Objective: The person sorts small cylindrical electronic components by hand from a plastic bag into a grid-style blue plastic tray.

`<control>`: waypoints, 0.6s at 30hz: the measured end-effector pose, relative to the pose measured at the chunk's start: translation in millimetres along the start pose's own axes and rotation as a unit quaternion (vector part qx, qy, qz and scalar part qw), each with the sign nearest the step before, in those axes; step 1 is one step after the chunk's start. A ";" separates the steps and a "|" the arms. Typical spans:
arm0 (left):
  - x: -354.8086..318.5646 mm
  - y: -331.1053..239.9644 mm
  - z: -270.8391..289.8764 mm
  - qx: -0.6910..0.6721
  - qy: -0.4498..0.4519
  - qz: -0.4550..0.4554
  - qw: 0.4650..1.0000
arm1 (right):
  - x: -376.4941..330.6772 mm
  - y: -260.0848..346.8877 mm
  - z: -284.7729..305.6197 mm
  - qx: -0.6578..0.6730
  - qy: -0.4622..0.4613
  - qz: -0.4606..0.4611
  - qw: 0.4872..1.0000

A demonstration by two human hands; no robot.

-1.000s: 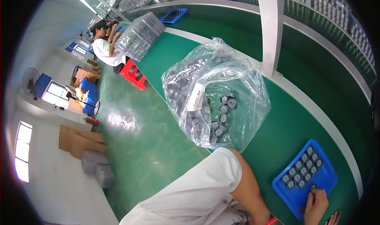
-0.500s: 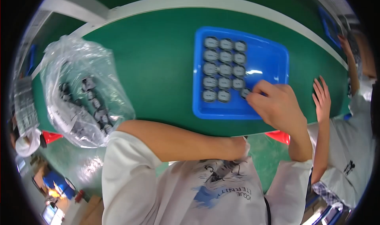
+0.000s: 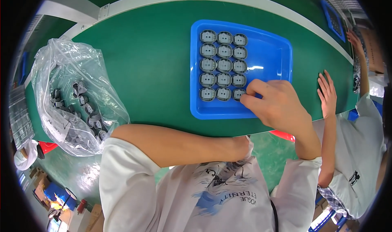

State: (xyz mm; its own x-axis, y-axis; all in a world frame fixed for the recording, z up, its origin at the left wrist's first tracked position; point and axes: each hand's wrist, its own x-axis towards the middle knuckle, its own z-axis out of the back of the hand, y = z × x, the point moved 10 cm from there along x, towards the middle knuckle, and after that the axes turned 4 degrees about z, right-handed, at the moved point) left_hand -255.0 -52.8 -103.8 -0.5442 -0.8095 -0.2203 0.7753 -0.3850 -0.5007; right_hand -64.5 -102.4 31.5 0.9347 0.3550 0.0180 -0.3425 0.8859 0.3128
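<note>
Bright blue was the tray [image 3: 194, 68], grey the housings [image 3: 224, 65], green the tabletop [image 3: 155, 68]; the white T-shirt [image 3: 171, 203] flashed a blue-and-black print [image 3: 209, 202]!

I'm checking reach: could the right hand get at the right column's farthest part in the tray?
Probably yes: the right hand seems to touch the column's nearest part, and the bare tray beside the farthest part leaves the way free.
</note>
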 end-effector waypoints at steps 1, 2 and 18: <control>-0.8 1.1 1.2 0.000 0.000 -0.001 1.000 | 1.0 -0.2 -0.3 0.000 0.001 0.000 1.000; -4.6 0.8 8.3 0.004 -0.001 -0.013 1.000 | 2.4 0.5 0.6 0.001 -0.005 0.005 1.000; 0.2 0.7 -6.9 0.025 0.066 -0.006 0.997 | -15.6 -82.6 27.7 -0.011 -0.140 -0.178 0.974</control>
State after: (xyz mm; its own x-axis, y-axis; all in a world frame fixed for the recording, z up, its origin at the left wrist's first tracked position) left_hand -256.8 -50.2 -110.0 -0.5888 -0.7401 -0.3248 0.7815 -0.4188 -0.4624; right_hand -48.2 -189.4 31.7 0.9828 -0.0689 0.1713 0.0094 0.9452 0.3263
